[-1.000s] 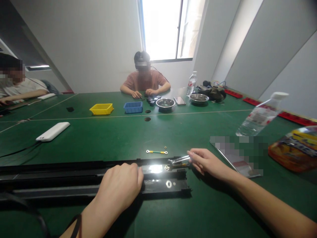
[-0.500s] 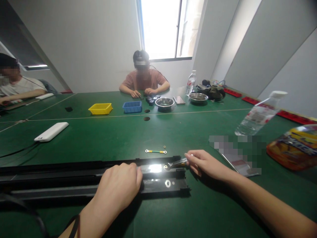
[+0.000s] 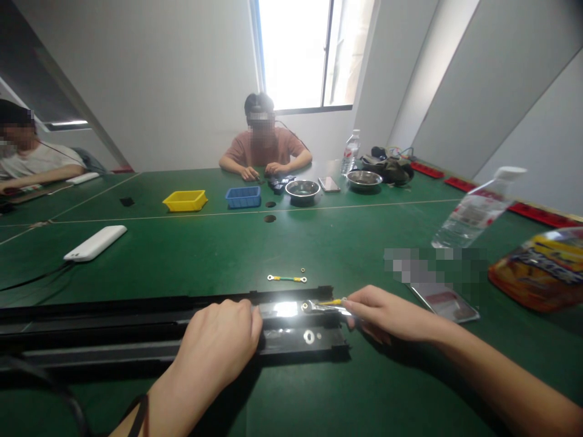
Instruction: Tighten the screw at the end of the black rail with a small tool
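"Holding a silver wrench (image 3: 311, 306) in the fingers of the right hand (image 3: 387, 312), at the nut (image 3: 305, 307) on the black channels (image 3: 113, 331)!"

"And with the left hand (image 3: 223, 334)?"

"Resting over those, on the desk (image 3: 195, 255); cannot tell whether gripping."

"Partway, then?"

"Probably: at the nut by one yellow lead (image 3: 331, 302), tightness unclear, with a green lead (image 3: 286, 279) and small ring (image 3: 303, 270) loose beyond."

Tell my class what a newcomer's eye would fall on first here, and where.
The bright window at top centre would probably catch the eye first. Then comes the work in front: the left hand rests on long black rails, while the right hand holds a silver wrench at their right end. Farther back, a yellow tray and a blue tray stand out on the green table, left of centre.
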`<move>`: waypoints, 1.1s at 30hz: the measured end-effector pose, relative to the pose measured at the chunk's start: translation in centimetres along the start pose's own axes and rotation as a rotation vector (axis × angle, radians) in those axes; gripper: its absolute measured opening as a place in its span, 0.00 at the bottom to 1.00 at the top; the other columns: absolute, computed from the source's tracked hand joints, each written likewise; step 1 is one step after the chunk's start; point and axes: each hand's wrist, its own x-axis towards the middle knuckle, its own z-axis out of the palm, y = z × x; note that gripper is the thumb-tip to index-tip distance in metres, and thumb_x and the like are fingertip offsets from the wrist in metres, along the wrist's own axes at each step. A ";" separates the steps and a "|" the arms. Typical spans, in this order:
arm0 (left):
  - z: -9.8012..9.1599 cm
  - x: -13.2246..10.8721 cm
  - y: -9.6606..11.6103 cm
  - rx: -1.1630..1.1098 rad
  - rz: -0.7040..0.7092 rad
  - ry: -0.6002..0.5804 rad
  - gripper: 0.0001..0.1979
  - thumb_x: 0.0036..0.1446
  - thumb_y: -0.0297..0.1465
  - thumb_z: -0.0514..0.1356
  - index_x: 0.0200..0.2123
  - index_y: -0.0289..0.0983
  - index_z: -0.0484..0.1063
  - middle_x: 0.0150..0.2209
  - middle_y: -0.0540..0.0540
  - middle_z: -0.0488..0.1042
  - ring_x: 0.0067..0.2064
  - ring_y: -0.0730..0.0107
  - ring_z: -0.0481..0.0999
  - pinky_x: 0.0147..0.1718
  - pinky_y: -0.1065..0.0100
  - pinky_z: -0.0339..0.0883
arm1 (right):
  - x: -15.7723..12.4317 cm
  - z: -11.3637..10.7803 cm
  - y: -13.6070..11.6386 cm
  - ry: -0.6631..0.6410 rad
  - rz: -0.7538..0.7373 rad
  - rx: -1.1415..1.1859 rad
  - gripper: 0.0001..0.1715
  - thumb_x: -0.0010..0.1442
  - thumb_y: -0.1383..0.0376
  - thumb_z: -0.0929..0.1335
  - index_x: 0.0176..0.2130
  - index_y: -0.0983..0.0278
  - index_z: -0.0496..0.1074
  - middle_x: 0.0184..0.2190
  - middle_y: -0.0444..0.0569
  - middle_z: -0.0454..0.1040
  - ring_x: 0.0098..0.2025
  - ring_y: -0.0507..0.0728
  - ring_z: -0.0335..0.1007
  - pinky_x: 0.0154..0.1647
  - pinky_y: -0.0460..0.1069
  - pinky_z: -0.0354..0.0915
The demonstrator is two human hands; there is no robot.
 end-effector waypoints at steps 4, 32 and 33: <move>-0.2 0.1 0.1 -0.004 -0.024 -0.014 0.22 0.71 0.37 0.45 0.34 0.39 0.77 0.33 0.39 0.79 0.37 0.46 0.81 0.36 0.53 0.71 | -0.3 -0.3 -0.4 -0.062 0.015 0.031 0.33 0.67 0.39 0.61 0.33 0.65 0.71 0.16 0.41 0.65 0.17 0.49 0.59 0.16 0.42 0.54; 0.5 0.1 -0.1 0.033 0.011 0.026 0.21 0.70 0.36 0.45 0.33 0.39 0.75 0.31 0.39 0.79 0.35 0.44 0.82 0.33 0.53 0.70 | 1.8 0.1 0.8 0.297 -0.172 0.116 0.27 0.65 0.45 0.68 0.27 0.63 0.66 0.15 0.38 0.62 0.17 0.49 0.57 0.20 0.45 0.53; 0.4 0.1 -0.1 0.029 0.005 0.022 0.21 0.70 0.36 0.45 0.33 0.39 0.76 0.31 0.39 0.79 0.36 0.44 0.81 0.34 0.53 0.70 | 1.7 0.1 0.7 0.300 -0.164 0.103 0.28 0.65 0.44 0.67 0.27 0.63 0.66 0.15 0.38 0.62 0.17 0.49 0.57 0.20 0.45 0.53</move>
